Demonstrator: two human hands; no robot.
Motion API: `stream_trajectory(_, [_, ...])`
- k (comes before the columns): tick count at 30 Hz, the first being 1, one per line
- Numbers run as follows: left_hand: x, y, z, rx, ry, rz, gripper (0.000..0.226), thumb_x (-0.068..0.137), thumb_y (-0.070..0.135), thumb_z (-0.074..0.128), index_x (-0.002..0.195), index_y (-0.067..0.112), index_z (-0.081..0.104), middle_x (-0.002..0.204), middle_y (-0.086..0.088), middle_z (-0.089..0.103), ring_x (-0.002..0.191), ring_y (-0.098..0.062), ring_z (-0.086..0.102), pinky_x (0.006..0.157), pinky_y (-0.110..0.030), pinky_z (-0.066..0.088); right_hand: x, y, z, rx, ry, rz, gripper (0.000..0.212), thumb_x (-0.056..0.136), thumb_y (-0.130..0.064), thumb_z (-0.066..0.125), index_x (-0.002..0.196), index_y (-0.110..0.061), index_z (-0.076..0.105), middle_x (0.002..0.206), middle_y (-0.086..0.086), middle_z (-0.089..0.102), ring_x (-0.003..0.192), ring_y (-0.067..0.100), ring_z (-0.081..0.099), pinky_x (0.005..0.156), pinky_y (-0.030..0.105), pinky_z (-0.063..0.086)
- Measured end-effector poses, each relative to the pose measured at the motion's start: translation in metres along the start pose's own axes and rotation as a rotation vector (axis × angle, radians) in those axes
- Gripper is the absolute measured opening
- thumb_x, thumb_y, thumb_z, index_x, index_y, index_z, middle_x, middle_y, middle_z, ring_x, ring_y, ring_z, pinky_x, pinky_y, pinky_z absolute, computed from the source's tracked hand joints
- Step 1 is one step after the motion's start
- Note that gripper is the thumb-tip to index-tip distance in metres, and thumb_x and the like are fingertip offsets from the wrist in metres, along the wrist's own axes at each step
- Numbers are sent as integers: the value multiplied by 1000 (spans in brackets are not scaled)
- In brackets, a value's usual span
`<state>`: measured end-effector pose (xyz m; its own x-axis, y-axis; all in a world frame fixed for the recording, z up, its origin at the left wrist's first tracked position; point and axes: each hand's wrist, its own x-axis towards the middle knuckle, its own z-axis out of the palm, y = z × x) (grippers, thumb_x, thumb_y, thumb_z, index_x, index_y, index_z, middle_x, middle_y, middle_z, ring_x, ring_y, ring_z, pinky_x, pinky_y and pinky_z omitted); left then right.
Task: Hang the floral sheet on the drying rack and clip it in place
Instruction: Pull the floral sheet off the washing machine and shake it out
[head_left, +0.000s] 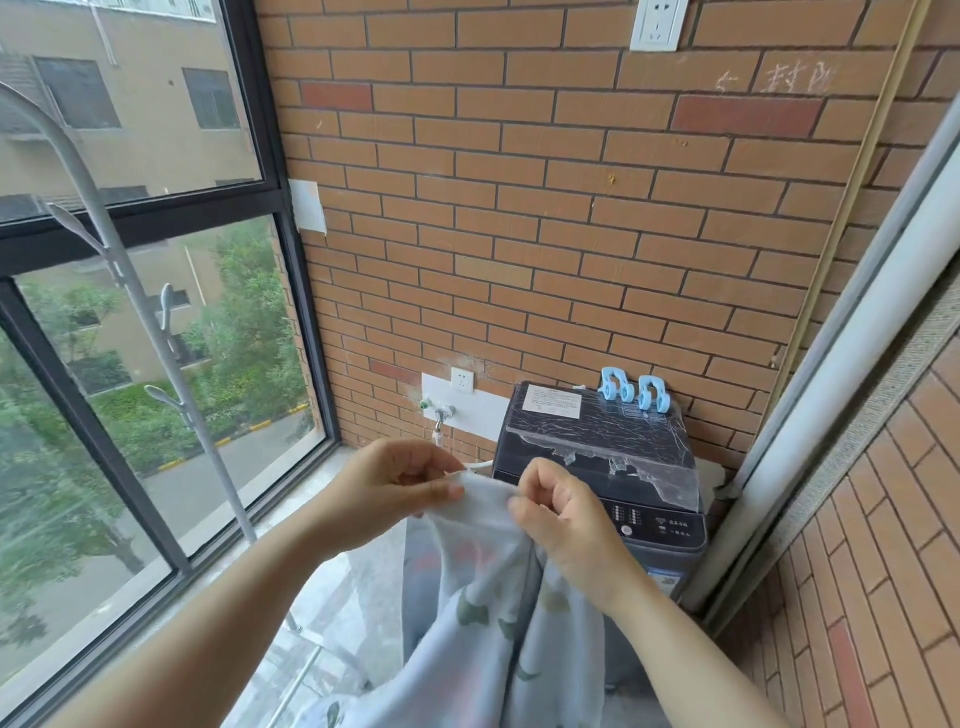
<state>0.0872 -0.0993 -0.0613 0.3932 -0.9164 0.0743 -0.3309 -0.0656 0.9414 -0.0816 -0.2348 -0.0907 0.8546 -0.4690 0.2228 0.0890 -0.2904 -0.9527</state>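
Note:
The floral sheet (483, 613), pale blue with green leaf prints, hangs down in front of me from its top edge. My left hand (395, 483) pinches that edge between thumb and fingers. My right hand (561, 514) grips the same edge a short way to the right, fingers curled. The grey drying rack (140, 306) rises as a curved pole with hook arms at the left, in front of the window; low rails of it show near the floor. Two light blue clips (634, 391) stand on the back of the washing machine, beyond my hands.
A dark washing machine (597, 447) stands against the brick wall ahead. A tap (441, 415) and socket sit on the wall to its left. Large windows (156, 312) fill the left side. A sliding door frame (852, 332) runs along the right.

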Motion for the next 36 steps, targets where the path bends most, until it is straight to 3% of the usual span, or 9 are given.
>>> stream_trajectory(4, [-1, -6, 6, 8, 54, 70, 17, 79, 28, 76, 82, 12, 74, 70, 4, 69, 64, -6, 57, 62, -18, 45, 5, -5, -10, -234, -153, 120, 18, 87, -35, 69, 100, -23, 65, 83, -5, 67, 80, 6, 59, 79, 28, 47])
stream_trajectory(10, [4, 1, 5, -12, 33, 153, 9, 79, 25, 74, 80, 16, 75, 77, -6, 73, 74, -14, 66, 71, -30, 52, 0, -22, -23, 4, -260, 136, 23, 90, -10, 67, 74, -23, 56, 68, -15, 52, 67, 3, 49, 69, 15, 40])
stream_trajectory(14, [6, -1, 8, -35, -1, 166, 19, 80, 23, 74, 81, 5, 72, 71, -2, 69, 67, -10, 61, 65, -22, 49, 3, -24, -17, -110, -125, 67, 35, 91, -19, 63, 69, -16, 37, 60, -10, 29, 55, 6, 27, 54, 17, 26])
stream_trajectory(17, [5, -15, 17, 38, -101, 93, 22, 87, 16, 69, 71, 3, 62, 55, 13, 48, 53, 0, 40, 53, -14, 34, 4, -28, -17, -195, 5, -27, 40, 95, -18, 59, 66, -17, 31, 57, -14, 27, 54, 1, 27, 54, 14, 28])
stream_trajectory(19, [1, -33, 27, 97, -187, 44, 33, 90, 21, 67, 61, 18, 52, 53, 15, 42, 53, -2, 39, 55, -19, 36, 4, -34, -19, -199, 49, -65, 41, 96, -18, 58, 65, -18, 30, 56, -16, 30, 54, 1, 29, 55, 12, 29])
stream_trajectory(22, [0, -53, 31, 177, -177, 22, 38, 89, 38, 64, 63, 18, 45, 58, 11, 37, 59, -6, 37, 59, -29, 34, 4, -42, -32, -217, 107, -102, 38, 91, -26, 56, 65, -19, 30, 59, -14, 27, 55, 3, 28, 54, 15, 28])
stream_trajectory(27, [4, -67, 29, 385, -172, 23, 21, 93, 33, 60, 76, 21, 57, 70, 8, 56, 66, -6, 48, 65, -27, 43, 5, -58, -63, -187, 338, -158, 37, 89, -25, 56, 64, -21, 30, 59, -11, 25, 56, 6, 23, 53, 21, 25])
stream_trajectory(31, [5, -71, 42, 501, 79, 60, 32, 98, 18, 46, 67, 20, 36, 63, 6, 40, 57, -6, 36, 55, -22, 29, 5, -68, -72, -205, 385, -197, 37, 89, -23, 56, 64, -17, 29, 61, -9, 23, 57, 7, 21, 53, 23, 23])
stream_trajectory(36, [8, -51, 28, 314, 441, 105, 23, 78, 31, 34, 62, 15, 36, 53, 4, 38, 51, -10, 35, 50, -26, 27, -6, -58, -79, -298, 453, -176, 42, 93, -20, 59, 65, -14, 27, 62, -7, 22, 57, 8, 21, 52, 23, 22])
